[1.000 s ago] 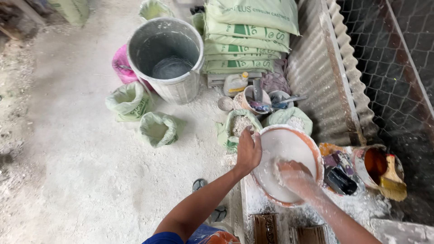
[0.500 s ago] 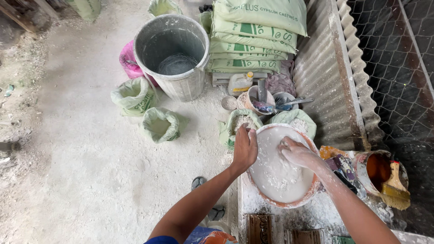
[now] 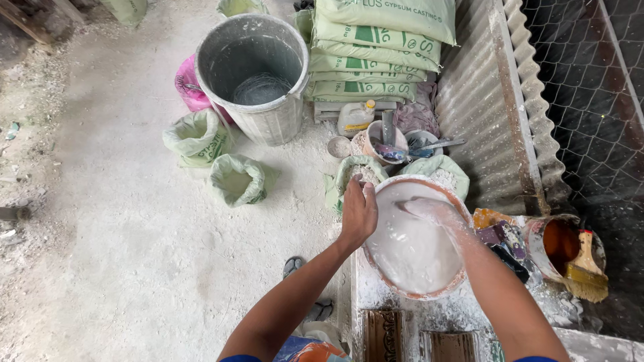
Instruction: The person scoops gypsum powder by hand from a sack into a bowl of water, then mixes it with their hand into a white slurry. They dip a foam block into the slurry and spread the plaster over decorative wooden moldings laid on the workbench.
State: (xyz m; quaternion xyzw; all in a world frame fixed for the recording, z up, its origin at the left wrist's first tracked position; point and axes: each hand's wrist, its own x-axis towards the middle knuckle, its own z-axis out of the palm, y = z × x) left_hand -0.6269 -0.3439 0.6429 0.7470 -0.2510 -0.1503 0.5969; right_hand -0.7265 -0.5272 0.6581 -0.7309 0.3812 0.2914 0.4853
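Note:
A round bowl (image 3: 453, 284) with an orange rim holds wet white plaster and rests on a powder-covered ledge in front of me. My left hand (image 3: 358, 212) grips the bowl's left rim. My right hand (image 3: 429, 212), coated in white plaster, reaches into the bowl near its far edge, fingers dipped in the mix. Two dark carved moulds (image 3: 384, 335) lie just below the bowl.
A large grey bucket (image 3: 268, 119) with water stands at the back, beside a pink bag (image 3: 190, 86) and stacked white-and-green sacks (image 3: 376, 50). Open green sacks (image 3: 236, 181) sit on the dusty floor. An orange tub with a brush (image 3: 585, 271) is at right, next to corrugated sheeting (image 3: 486, 107).
My right hand has moved from the bowl's near side up to its far edge. The left hand stays on the rim.

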